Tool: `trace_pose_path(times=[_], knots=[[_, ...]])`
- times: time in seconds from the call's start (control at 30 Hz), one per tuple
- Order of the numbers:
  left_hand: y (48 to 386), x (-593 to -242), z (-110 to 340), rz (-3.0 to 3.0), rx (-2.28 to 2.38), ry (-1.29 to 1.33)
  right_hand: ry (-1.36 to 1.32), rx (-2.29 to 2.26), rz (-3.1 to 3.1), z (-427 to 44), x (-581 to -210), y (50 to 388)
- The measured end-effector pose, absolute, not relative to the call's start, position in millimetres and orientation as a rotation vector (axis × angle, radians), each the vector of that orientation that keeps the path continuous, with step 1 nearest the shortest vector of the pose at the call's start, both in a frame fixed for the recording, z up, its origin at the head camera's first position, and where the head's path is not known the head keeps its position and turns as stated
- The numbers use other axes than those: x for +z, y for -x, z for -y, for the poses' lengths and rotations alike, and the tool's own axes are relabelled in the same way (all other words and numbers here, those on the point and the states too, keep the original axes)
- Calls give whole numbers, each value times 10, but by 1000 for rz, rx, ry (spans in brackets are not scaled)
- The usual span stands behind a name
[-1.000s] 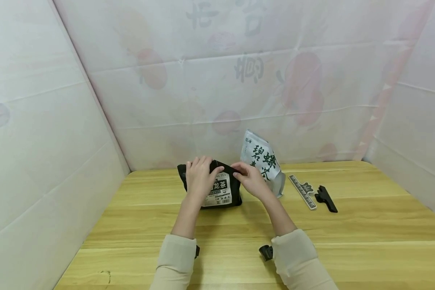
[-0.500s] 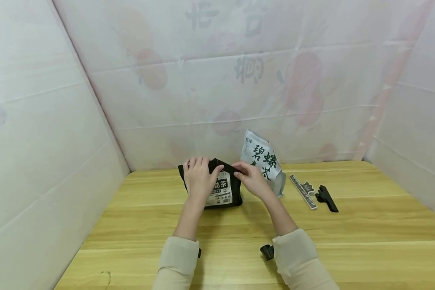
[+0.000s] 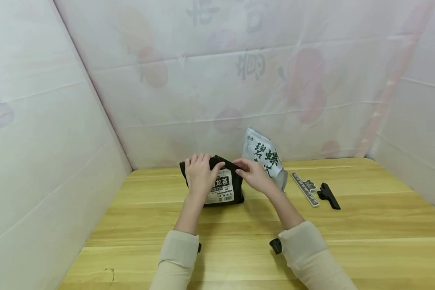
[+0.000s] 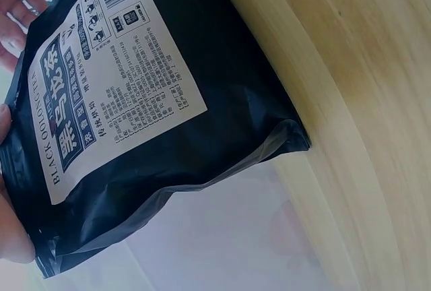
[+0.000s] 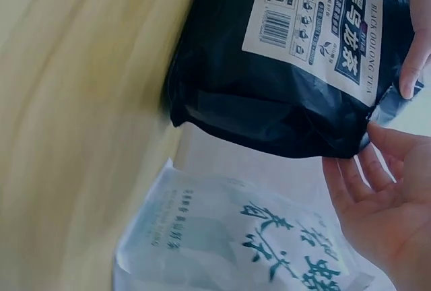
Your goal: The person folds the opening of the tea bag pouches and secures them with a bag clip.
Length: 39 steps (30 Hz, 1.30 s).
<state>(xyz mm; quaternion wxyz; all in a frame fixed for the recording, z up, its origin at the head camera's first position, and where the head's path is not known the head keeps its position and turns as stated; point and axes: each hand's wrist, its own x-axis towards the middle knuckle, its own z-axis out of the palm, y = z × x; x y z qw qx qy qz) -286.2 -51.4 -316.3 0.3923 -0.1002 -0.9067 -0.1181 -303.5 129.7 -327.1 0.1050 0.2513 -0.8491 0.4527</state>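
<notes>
A black pouch with a pale printed label (image 3: 222, 189) stands on the table, its top edge folded over at the corner. My left hand (image 3: 200, 176) grips the top left of the pouch, thumb in front and fingers behind. At the top right corner my right hand (image 3: 254, 175) pinches the edge between thumb and fingers. The right wrist view shows that thumb against the front of the black pouch (image 5: 269, 82), the fingers of my right hand (image 5: 390, 203) behind it. In the left wrist view the label (image 4: 114, 82) faces the camera.
A white pouch with green characters (image 3: 262, 155) leans behind my right hand. To its right on the table (image 3: 366, 225) lie a long patterned clip (image 3: 305, 190) and a black clip (image 3: 329, 196). Fabric walls (image 3: 217, 88) rise at the back and both sides.
The camera view has shifted slightly. Both hands keep their hold on the black pouch, and the right forearm and sleeve have swung a little outward to the right.
</notes>
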Motion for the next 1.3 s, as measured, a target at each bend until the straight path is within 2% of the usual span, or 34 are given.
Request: trace_pose_path(times=[0.37, 0.73, 1.03, 1.3], knots=[[2872, -3191, 523, 2323, -313, 251, -778, 1169, 2500, -1522, -3079, 2874], [2894, -3175, 500, 2349, -325, 253, -686, 1136, 2489, -2106, -2864, 2798], [2893, -3171, 469, 2349, -320, 261, -557, 953, 2538, -2594, -2898, 2732], [2889, -3166, 459, 2333, -289, 254, -545, 809, 2578, -2905, -3042, 2754]])
